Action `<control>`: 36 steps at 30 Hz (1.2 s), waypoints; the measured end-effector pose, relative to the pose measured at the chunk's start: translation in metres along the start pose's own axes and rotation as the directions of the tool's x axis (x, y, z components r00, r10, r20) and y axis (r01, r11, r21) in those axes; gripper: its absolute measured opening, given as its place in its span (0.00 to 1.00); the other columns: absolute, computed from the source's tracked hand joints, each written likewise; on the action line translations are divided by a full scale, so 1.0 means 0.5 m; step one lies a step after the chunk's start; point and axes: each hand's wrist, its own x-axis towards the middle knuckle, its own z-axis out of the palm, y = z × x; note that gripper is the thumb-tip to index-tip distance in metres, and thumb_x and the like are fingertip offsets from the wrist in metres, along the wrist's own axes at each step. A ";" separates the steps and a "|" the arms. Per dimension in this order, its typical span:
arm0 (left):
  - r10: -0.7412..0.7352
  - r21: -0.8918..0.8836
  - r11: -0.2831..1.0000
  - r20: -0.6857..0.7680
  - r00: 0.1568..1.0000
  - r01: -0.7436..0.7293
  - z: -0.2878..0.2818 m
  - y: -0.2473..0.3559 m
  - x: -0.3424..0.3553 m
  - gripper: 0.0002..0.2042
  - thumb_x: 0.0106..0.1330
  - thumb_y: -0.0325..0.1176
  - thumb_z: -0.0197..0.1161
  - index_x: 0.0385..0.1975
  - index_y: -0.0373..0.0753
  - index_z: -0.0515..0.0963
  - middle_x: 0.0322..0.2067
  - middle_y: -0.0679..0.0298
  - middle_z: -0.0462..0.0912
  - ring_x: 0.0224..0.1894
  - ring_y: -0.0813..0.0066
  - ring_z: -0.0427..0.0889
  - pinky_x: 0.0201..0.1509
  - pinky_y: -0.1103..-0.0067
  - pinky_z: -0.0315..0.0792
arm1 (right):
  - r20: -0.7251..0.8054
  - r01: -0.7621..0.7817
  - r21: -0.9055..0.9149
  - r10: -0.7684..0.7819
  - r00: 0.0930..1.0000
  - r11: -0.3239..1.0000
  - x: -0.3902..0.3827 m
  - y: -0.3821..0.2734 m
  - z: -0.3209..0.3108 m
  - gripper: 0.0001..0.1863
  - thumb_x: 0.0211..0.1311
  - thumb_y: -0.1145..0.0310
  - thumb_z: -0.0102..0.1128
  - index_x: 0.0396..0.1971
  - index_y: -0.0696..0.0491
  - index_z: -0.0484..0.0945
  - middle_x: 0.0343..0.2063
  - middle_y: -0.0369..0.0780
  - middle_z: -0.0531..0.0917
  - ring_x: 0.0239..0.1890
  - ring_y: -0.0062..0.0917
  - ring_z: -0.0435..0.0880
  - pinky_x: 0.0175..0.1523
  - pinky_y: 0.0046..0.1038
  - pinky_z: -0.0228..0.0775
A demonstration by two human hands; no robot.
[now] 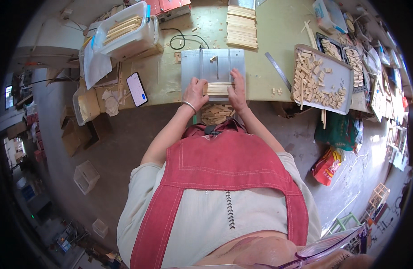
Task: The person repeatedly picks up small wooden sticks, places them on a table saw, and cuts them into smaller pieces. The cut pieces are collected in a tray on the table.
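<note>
My left hand point(196, 93) and my right hand point(237, 92) are closed on either end of a row of pale wooden strips point(218, 88), lying crosswise on the near part of a metal plate point(193, 62). A narrow dark slot point(217, 68) runs front to back in the plate, with a few small wood pieces point(212, 58) beside it. Below the table's front edge, between my forearms, is a heap of wooden offcuts point(215, 114).
A stack of long strips point(241, 28) lies beyond the plate. At right are a steel ruler point(277, 69) and a tray point(347, 96) of small blocks. At left are a phone point(136, 88) and plastic bins point(148, 42). Bags point(327, 168) rest below at right.
</note>
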 end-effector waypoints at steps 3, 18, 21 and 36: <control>-0.010 0.007 1.000 0.013 1.000 0.010 -0.002 0.000 0.003 0.25 0.53 0.32 0.75 0.54 0.47 0.80 0.49 0.54 0.75 0.50 0.46 0.82 0.54 0.56 0.79 | -0.029 -0.001 -0.012 0.001 1.000 1.000 -0.002 0.002 -0.002 0.32 0.60 0.81 0.48 0.68 0.61 0.68 0.73 0.54 0.66 0.78 0.50 0.61 0.82 0.43 0.51; -0.073 0.063 0.995 0.030 0.997 0.071 -0.008 0.007 0.004 0.26 0.51 0.32 0.78 0.53 0.50 0.81 0.49 0.57 0.77 0.50 0.48 0.83 0.55 0.57 0.80 | 0.029 0.013 -0.490 0.002 1.000 0.872 -0.020 -0.060 -0.084 0.28 0.62 0.77 0.59 0.64 0.60 0.73 0.52 0.50 0.79 0.53 0.44 0.82 0.60 0.40 0.77; -0.072 0.082 0.994 0.033 0.997 0.069 -0.014 0.011 0.007 0.26 0.50 0.33 0.79 0.52 0.50 0.81 0.48 0.57 0.77 0.50 0.50 0.83 0.55 0.58 0.79 | 0.277 0.113 -0.550 0.053 0.959 0.827 0.009 -0.080 -0.116 0.29 0.60 0.73 0.66 0.64 0.54 0.75 0.54 0.52 0.76 0.54 0.49 0.81 0.59 0.44 0.77; -0.003 0.107 0.994 0.008 1.000 0.002 -0.024 0.004 0.057 0.25 0.49 0.34 0.77 0.50 0.48 0.82 0.46 0.55 0.78 0.47 0.47 0.83 0.51 0.56 0.79 | 0.386 0.266 -0.606 -0.015 0.922 0.749 0.060 -0.037 -0.111 0.21 0.59 0.65 0.71 0.52 0.50 0.80 0.44 0.43 0.80 0.49 0.42 0.81 0.51 0.45 0.73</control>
